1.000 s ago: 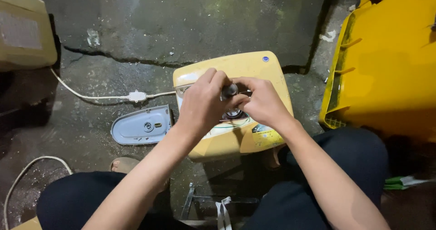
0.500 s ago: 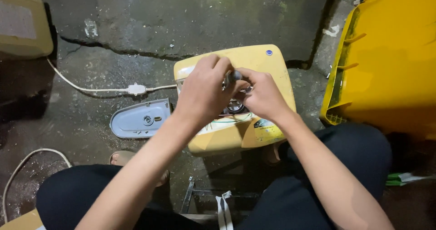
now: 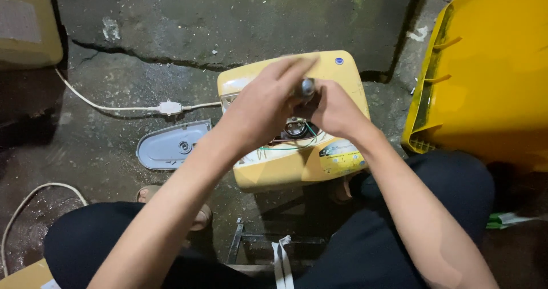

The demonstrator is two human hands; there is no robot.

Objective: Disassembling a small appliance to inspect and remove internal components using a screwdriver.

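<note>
A yellow appliance casing (image 3: 337, 72) lies on the concrete floor in front of me, its side open with green wires (image 3: 285, 147) and a round metal part showing. Both my hands are raised above that opening. My left hand (image 3: 260, 109) and my right hand (image 3: 334, 109) meet around a small grey cylindrical tool or part (image 3: 307, 87), fingers closed on it from both sides. What sits under my hands inside the casing is mostly hidden.
A grey teardrop-shaped cover (image 3: 171, 145) lies left of the casing. A white cable (image 3: 114, 106) with an inline connector runs to the casing. A large yellow bin (image 3: 491, 77) stands at the right, a beige box (image 3: 25, 23) at top left. I sit on a low stool.
Both hands have lifted slightly off the casing's opening, exposing the wires and metal part beneath. The small grey piece now sits higher between my fingers.
</note>
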